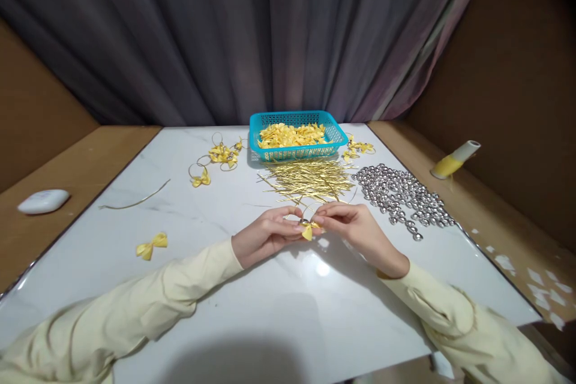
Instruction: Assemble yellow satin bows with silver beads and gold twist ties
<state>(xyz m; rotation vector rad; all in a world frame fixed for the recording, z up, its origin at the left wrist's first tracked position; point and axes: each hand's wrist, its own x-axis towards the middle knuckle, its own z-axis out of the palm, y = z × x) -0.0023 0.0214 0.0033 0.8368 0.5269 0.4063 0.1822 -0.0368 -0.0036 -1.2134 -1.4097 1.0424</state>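
Desk point(216, 306), white marbled, middle: left hand point(265, 231), right hand point(357, 228) both pinch yellow fabric bow point(308, 233); slack grip could drop it. Right edge: silver oval beads point(382, 183) could scatter if bumped. Beyond hands: thin gold wires point(310, 180), could tangle if brushed.

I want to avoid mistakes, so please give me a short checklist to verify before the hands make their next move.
1. Grip on the yellow bow: ok; the left hand and right hand both pinch it.
2. Its fastening: cannot tell; fingers hide much of it.
3. Gold wires near: ok; a pile lies just beyond the hands.
4. Silver pieces supplied: ok; many are spread at the right.
5. Blue basket stocked: ok; yellow pieces lie inside.
6. All wires gathered together: not ok; a single wire lies apart at the left, beyond a loose bow.
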